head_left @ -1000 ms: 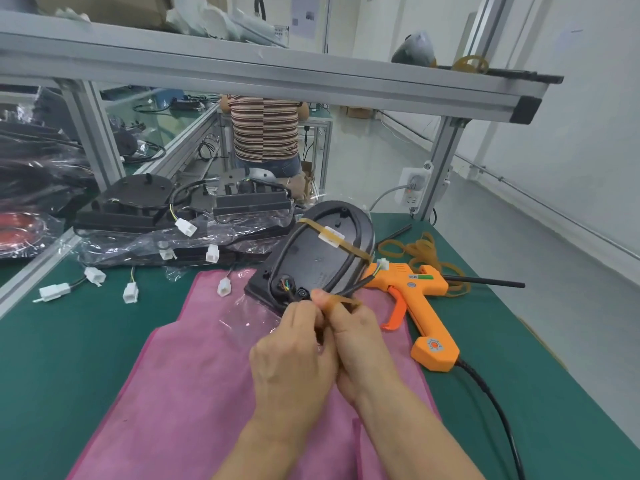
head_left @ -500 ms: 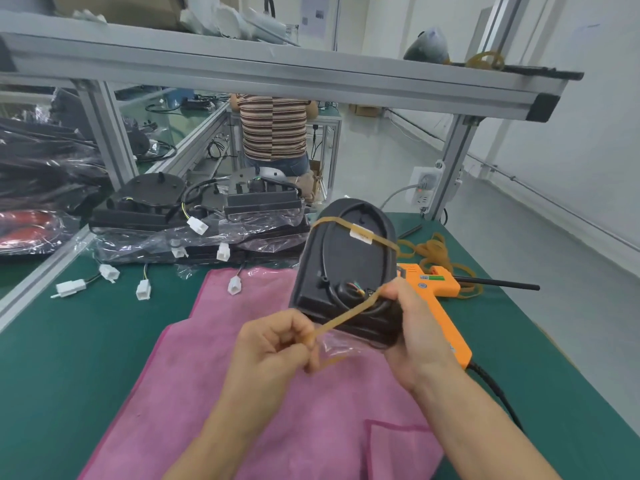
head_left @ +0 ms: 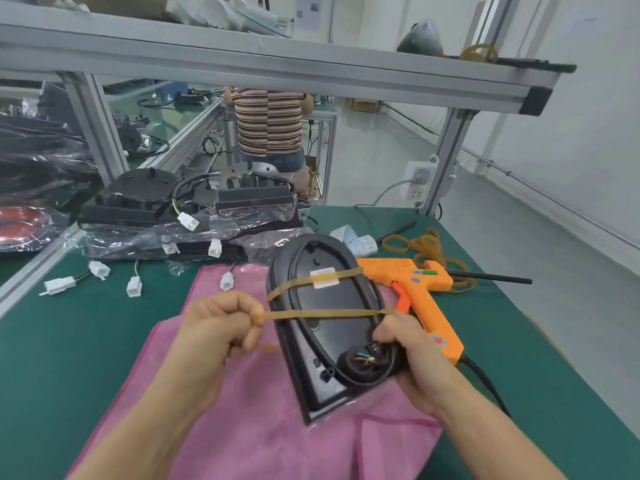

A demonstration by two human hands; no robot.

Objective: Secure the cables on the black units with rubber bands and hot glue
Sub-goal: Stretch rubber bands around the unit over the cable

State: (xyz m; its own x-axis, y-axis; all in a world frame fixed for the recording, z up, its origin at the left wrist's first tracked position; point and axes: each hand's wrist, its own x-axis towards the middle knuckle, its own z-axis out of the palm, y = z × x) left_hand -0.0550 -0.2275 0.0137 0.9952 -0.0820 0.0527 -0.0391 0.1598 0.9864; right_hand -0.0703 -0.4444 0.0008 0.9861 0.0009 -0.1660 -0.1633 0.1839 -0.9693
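Observation:
A black oval unit (head_left: 332, 303) is tilted up over the pink cloth (head_left: 259, 427), its back facing me with a black cable looped along the rim. One tan rubber band (head_left: 301, 282) crosses its upper part over a white connector. My right hand (head_left: 412, 362) grips the unit's lower right edge and cable. My left hand (head_left: 221, 327) pinches a second rubber band (head_left: 325, 314) and holds it stretched across the unit's middle. The orange hot glue gun (head_left: 415, 289) lies on the mat right behind the unit.
More black units (head_left: 187, 209) in clear plastic, with white connectors (head_left: 135, 285) trailing out, are stacked at the back left. Loose rubber bands (head_left: 426, 247) lie behind the glue gun. A person in a striped shirt stands beyond the aluminium frame. The glue gun's cord runs along the right.
The unit has turned and come closer to me. My left hand pulled the second band out to the left, so it now spans the unit's middle. My right hand shifted down its right edge.

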